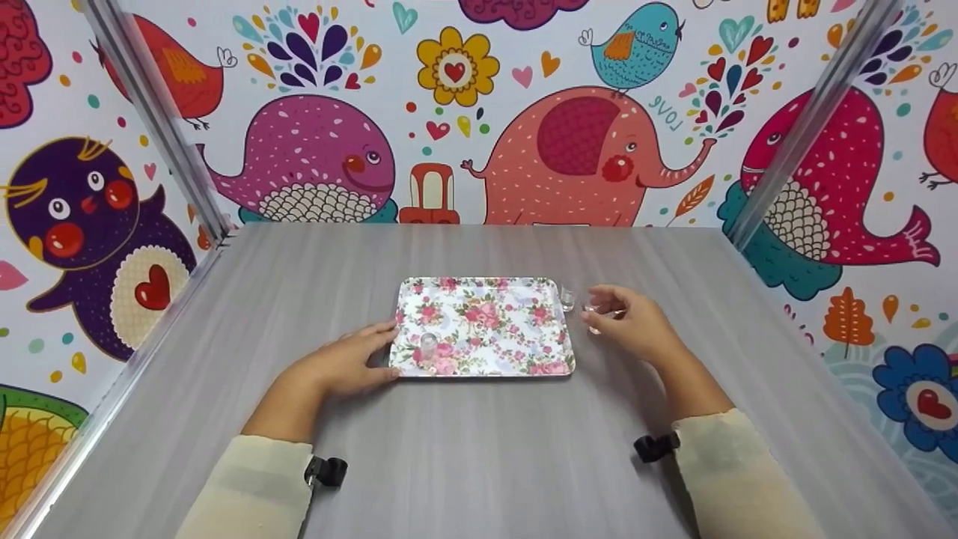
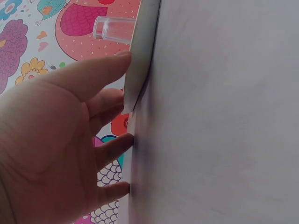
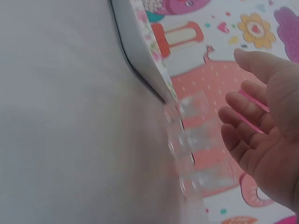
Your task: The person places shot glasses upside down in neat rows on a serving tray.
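Note:
A rectangular tray (image 1: 479, 329) with a pink floral print lies flat on the table. On its near left part stands a small clear glass (image 1: 428, 343), also a clear glass (image 2: 114, 29) beyond the tray's rim in the left wrist view. My left hand (image 1: 355, 363) touches the tray's left side, its fingers fairly straight and the thumb at the near corner. To the right of the tray, several small clear glasses (image 3: 196, 142) stand in a row in the right wrist view. My right hand (image 1: 632, 322) is beside them, fingers loosely bent, holding nothing; in the head view it partly hides them.
The grey table (image 1: 479, 457) extends around the tray. Printed panels with cartoon animals (image 1: 569, 157) rise behind and at both sides, with metal posts (image 1: 161, 120) at the back corners. Each sleeve carries a black clip-like device (image 1: 327, 471).

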`<state>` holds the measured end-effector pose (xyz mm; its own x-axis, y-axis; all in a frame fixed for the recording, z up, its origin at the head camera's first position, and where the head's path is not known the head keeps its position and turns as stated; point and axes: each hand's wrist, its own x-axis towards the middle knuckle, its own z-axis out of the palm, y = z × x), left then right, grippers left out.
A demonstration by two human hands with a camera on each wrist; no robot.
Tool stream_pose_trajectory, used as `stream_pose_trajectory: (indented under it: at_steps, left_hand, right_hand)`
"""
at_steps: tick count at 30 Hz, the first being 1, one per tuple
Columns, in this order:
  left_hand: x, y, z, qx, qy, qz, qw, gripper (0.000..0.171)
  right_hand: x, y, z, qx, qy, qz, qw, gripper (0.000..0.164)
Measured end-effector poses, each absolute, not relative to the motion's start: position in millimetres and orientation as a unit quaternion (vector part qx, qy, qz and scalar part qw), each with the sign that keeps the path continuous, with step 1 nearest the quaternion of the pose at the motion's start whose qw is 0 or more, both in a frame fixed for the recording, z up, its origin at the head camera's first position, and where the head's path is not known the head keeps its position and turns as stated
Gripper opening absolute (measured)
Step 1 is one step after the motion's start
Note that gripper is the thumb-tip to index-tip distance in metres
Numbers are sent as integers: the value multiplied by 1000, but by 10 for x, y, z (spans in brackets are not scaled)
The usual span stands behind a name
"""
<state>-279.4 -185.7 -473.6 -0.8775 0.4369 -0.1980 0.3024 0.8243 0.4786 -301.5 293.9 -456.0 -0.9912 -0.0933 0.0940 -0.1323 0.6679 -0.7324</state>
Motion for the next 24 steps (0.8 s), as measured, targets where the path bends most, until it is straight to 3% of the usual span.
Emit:
stream_pose_trajectory:
  at_steps: [11,24]
  left_hand:
    - [-2783,-1860,-4734,196,942,226,149,80]
    - [-2788,-1865,-4742,200,942,226,146,80]
  right_hand:
    - [-2963,3435,-4461,-17,-904,427,2,80]
    - [-3008,3561,-4566,-59,-888,456,-12,91]
